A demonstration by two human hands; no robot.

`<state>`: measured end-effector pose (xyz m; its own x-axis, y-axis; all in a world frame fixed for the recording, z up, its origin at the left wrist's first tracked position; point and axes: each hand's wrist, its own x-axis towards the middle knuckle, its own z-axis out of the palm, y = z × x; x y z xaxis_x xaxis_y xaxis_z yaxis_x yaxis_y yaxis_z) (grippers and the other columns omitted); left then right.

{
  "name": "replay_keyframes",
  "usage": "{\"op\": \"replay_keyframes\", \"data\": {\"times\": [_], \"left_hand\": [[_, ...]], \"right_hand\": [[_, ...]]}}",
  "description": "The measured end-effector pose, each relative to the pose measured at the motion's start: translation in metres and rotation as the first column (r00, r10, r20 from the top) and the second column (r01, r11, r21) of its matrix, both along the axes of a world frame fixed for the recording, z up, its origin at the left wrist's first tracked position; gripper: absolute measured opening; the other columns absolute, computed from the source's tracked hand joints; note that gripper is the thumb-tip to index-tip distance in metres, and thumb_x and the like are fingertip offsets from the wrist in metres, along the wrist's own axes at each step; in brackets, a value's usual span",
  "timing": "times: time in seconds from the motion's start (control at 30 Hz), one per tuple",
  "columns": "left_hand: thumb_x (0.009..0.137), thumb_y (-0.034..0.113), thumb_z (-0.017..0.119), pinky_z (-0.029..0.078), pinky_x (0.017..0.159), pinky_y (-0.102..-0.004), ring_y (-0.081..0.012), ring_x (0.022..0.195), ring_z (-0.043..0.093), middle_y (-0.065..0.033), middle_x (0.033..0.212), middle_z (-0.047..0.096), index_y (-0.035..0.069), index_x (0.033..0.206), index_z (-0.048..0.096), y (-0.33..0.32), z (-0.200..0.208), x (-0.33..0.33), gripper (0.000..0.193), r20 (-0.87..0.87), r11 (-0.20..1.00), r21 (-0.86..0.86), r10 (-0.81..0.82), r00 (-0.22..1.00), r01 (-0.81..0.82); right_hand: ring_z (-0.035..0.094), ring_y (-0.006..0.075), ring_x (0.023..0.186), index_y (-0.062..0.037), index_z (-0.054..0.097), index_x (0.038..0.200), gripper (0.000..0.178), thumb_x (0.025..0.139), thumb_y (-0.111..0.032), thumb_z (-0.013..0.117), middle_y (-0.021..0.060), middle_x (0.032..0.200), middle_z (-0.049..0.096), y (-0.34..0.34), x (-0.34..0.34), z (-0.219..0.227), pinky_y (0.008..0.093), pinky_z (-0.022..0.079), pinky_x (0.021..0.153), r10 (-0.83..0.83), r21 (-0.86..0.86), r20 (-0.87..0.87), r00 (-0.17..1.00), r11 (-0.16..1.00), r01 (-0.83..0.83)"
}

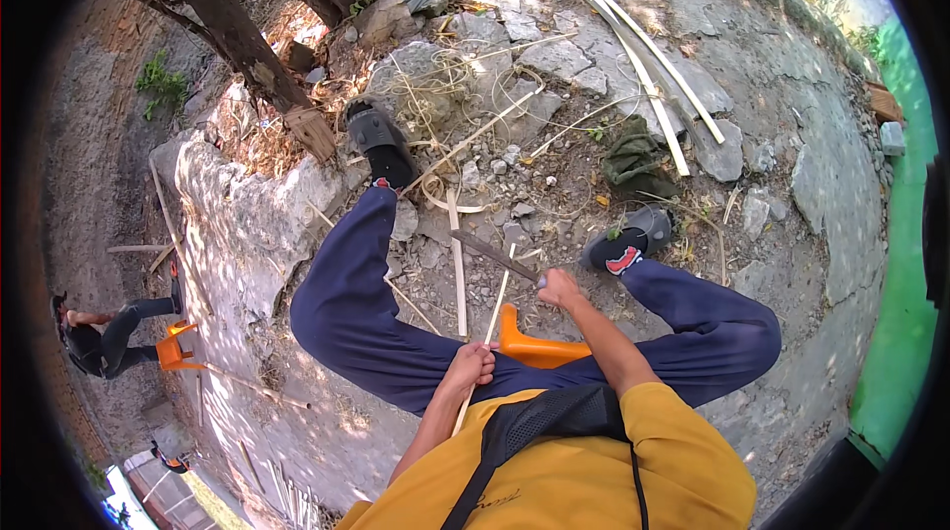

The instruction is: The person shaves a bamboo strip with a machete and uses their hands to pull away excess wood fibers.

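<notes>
My left hand point(469, 370) is closed around a narrow pale strip point(498, 304) that looks like split bamboo. The strip slants from beside my waist up past my fingers, its far end between my knees. My right hand point(559, 289) grips the handle of a long dark-bladed knife point(492, 254). Its blade points up and to the left, near the strip's far end; whether they touch I cannot tell. Below the blade, part of an orange plastic stool point(534, 346) shows between my thighs. A wider pale strip point(457, 268) lies on the ground left of the held one.
Long split strips point(661, 47) lie on the cracked concrete ahead, near a dark green cloth point(635, 162). Thin curled strips point(435, 85) are tangled beyond my left foot. A tree trunk point(237, 30) rises at upper left. Far left, a person point(109, 337) sits by an orange seat point(178, 348).
</notes>
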<state>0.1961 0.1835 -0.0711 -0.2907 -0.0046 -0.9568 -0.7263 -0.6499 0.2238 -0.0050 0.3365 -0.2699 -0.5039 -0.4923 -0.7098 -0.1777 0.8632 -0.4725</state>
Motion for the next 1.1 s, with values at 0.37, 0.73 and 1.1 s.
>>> {"op": "replay_keyframes", "data": {"times": [0.37, 0.73, 1.1], "left_hand": [[0.111, 0.014, 0.038, 0.026, 0.044, -0.0233, -0.0045, 0.050, 0.028, 0.0040, 0.071, 0.037, 0.001, 0.125, 0.049, -0.003, -0.010, 0.011, 0.022, -0.037, 1.000, 0.008, 0.010, 0.999, -0.010], [0.111, 0.014, 0.038, 0.026, 0.043, -0.0230, -0.0044, 0.050, 0.027, 0.0047, 0.070, 0.035, 0.001, 0.124, 0.050, -0.004, -0.006, 0.008, 0.022, -0.060, 0.999, 0.017, 0.040, 0.997, -0.039], [0.111, 0.015, 0.038, 0.025, 0.044, -0.0229, -0.0043, 0.050, 0.026, 0.0053, 0.069, 0.033, 0.000, 0.125, 0.049, -0.003, -0.006, 0.003, 0.024, -0.064, 0.998, 0.021, 0.052, 0.997, -0.051]], "right_hand": [[0.069, 0.0429, 0.104, -0.0058, 0.073, 0.111, 0.044, 0.069, -0.019, 0.064, 0.0255, 0.103, 0.073, 0.019, -0.005, 0.022, 0.0511, 0.055, 0.093, 0.220, -0.102, 0.060, 0.974, 0.972, -0.214], [0.068, 0.0430, 0.107, -0.0080, 0.065, 0.125, 0.054, 0.078, -0.033, 0.071, 0.0252, 0.114, 0.071, 0.026, 0.007, 0.011, 0.0517, 0.053, 0.095, 0.007, -0.082, 0.088, 0.996, 0.997, 0.000], [0.069, 0.0478, 0.090, -0.0018, 0.068, 0.102, 0.070, 0.094, -0.070, 0.052, 0.0274, 0.088, 0.071, 0.027, -0.010, 0.070, 0.0563, 0.052, 0.084, 0.081, -0.201, 0.050, 0.995, 0.977, -0.070]]}}
